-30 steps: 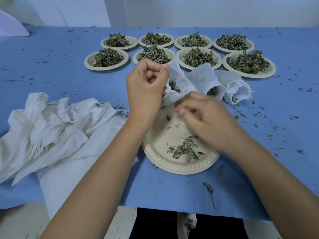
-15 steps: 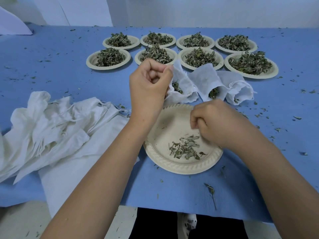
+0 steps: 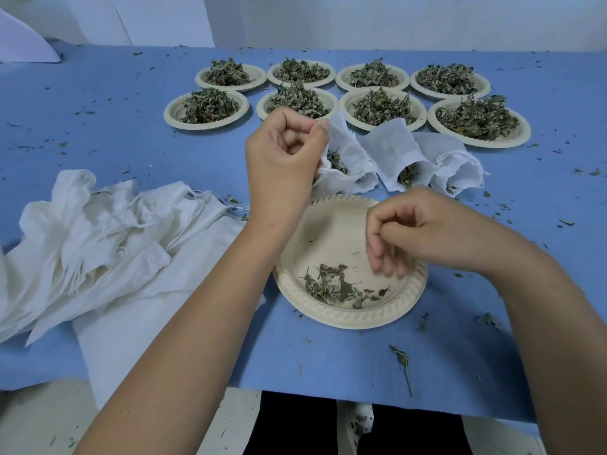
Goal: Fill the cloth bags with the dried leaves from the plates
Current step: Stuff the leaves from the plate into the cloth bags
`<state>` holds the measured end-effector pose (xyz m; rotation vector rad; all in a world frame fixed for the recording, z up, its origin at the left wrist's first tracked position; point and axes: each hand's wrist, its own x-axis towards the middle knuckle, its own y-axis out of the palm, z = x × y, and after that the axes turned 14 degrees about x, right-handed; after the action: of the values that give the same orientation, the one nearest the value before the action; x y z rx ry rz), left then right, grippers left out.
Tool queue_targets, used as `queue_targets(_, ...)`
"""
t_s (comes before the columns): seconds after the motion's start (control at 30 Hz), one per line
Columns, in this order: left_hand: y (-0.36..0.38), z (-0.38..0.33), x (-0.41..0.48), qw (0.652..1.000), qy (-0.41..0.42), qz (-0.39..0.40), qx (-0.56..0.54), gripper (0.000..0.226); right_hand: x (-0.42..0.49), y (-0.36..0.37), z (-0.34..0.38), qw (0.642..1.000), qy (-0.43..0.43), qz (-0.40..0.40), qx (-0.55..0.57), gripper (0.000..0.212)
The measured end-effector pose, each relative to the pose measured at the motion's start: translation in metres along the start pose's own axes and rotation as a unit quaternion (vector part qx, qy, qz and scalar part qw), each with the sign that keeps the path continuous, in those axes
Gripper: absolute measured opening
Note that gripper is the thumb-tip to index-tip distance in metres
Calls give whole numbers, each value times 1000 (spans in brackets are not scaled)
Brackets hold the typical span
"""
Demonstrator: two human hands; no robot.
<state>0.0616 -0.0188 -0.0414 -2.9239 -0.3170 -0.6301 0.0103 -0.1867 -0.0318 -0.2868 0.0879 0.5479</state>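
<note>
Now returns right hand (image 3: pixel 423 231), curled, grip unclear, from cloth bag (image 3: pixel 351 152) to last leaves (image 3: pixel 335 287) beneath; pinches bag rim in left hand (image 3: pixel 282 165); nearly finishes 1 plate (image 3: pixel 331 224).

We are viewing the counter (image 3: pixel 98 133) carrying nine plates (image 3: pixel 172 114), three leaf-filled cloth bags (image 3: pixel 391 142), a cloth pile (image 3: pixel 98 231) and loose leaves (image 3: pixel 401 354).

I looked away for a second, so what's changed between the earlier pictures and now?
The right hand drew back from the bag mouth toward the person and now hangs, fingers curled, over the leaves left on the near plate; whether it holds any is unclear. The left hand kept pinching the bag's edge; the full plates stayed put.
</note>
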Motion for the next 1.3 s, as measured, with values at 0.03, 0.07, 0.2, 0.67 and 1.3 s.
queue_targets(0.03, 0, 0, 0, 1000, -1, -1, 0, 28, 0, 0, 0, 1000, 11, 13, -20, 34)
queue_targets(0.07, 0, 0, 0, 1000, -1, 0, 1, 27, 0, 3, 0, 998, 27, 48, -34, 33)
queue_targets(0.2, 1, -1, -1, 1000, 4, 0, 9, 28, 1, 17, -1, 992, 20, 123, 13, 29)
queue_targets(0.67, 1, 0, 0, 1000, 17, 6, 17, 29, 15, 37, -6, 976, -63, 135, -159, 45)
queue_targets(1.3, 1, 1, 0, 1000, 20, 4, 22, 28, 15, 41, -12, 978, -165, 83, -93, 8)
